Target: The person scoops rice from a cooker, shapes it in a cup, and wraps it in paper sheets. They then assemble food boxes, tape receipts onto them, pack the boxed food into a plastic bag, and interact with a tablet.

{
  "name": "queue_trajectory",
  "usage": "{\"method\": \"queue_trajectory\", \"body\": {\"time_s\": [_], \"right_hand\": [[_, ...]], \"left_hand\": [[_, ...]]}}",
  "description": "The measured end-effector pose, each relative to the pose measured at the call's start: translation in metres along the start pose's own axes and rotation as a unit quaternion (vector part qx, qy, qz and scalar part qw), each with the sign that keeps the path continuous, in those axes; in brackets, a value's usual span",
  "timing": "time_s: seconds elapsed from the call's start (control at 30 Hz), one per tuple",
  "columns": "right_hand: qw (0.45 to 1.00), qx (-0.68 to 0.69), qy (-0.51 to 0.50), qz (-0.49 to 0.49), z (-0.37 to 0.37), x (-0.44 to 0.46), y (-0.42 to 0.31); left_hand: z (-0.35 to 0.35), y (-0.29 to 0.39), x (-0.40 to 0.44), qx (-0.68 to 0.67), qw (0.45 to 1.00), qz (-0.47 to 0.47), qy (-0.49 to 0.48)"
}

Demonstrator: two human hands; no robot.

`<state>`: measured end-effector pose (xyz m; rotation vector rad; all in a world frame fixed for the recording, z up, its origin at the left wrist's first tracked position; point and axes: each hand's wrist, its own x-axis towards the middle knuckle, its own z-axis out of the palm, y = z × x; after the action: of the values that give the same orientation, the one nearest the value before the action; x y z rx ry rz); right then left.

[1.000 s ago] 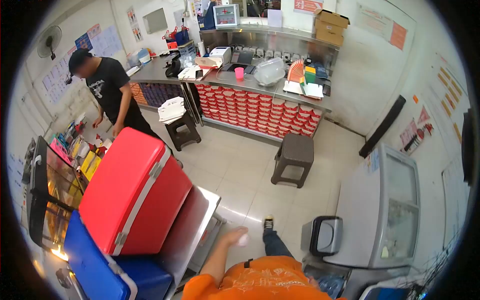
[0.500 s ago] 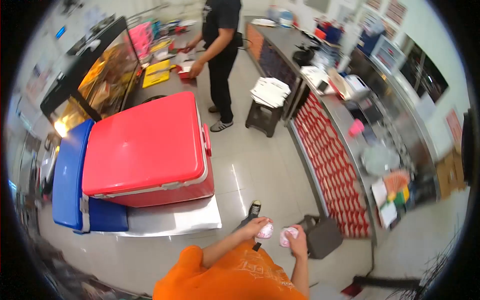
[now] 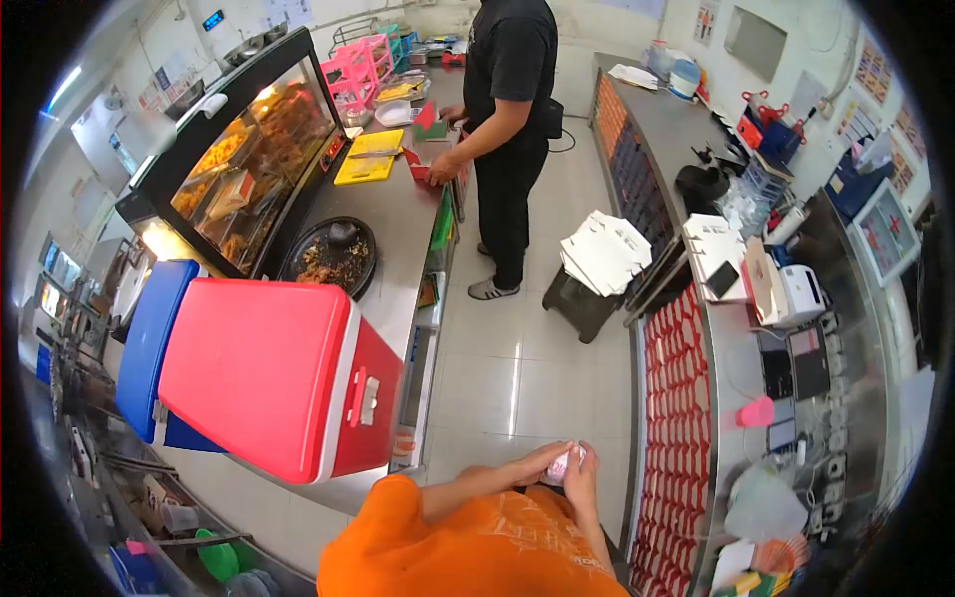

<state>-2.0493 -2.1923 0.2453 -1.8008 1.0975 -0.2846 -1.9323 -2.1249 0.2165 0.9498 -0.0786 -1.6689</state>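
My left hand and my right hand are close together in front of my orange shirt. Between them shows a small white packet with pink print, with the fingers of both hands closed about it. Whether this is one packet or two pressed together, I cannot tell, since the fingers cover much of it. To the left of my arms stands a red cooler box with its lid down, beside a blue cooler box.
Ahead, a person in black holds a red box at the steel counter. A glass food warmer, yellow cutting board and round black pan stand left. A stool bears white cardboard; a counter runs along the right.
My hands, apart before with a white-and-pink packet in each, have come together. The view has shifted forward along the aisle, and the cooler boxes appear further left and lower.
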Motion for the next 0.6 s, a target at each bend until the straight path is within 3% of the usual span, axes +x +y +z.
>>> {"method": "queue_trajectory", "body": {"time_s": [0.13, 0.17, 0.33, 0.37, 0.43, 0.53, 0.6], "right_hand": [[0.989, 0.031, -0.124, -0.076, -0.030, 0.083, 0.012], [0.981, 0.024, -0.158, -0.111, -0.035, 0.104, 0.016], [0.942, 0.202, -0.265, -0.044, -0.084, 0.205, 0.006], [0.929, 0.243, -0.279, -0.016, -0.093, 0.221, 0.000], [0.917, 0.238, -0.319, -0.014, -0.097, 0.262, 0.003], [0.901, 0.196, -0.387, 0.013, -0.102, 0.304, -0.022], [0.891, 0.178, -0.415, 0.037, -0.087, 0.327, -0.033]], "left_hand": [[0.047, 0.074, 0.020, 0.000, 0.995, 0.000, 0.099], [0.048, 0.080, 0.033, -0.010, 0.997, 0.014, 0.079], [0.012, 0.082, 0.143, -0.138, 0.987, 0.085, 0.000], [0.034, 0.108, 0.136, -0.162, 0.982, 0.091, 0.041], [0.038, 0.130, 0.137, -0.150, 0.980, 0.131, 0.033], [0.035, 0.162, 0.128, -0.127, 0.974, 0.160, 0.095], [0.006, 0.174, 0.143, -0.202, 0.963, 0.158, 0.087]]}}
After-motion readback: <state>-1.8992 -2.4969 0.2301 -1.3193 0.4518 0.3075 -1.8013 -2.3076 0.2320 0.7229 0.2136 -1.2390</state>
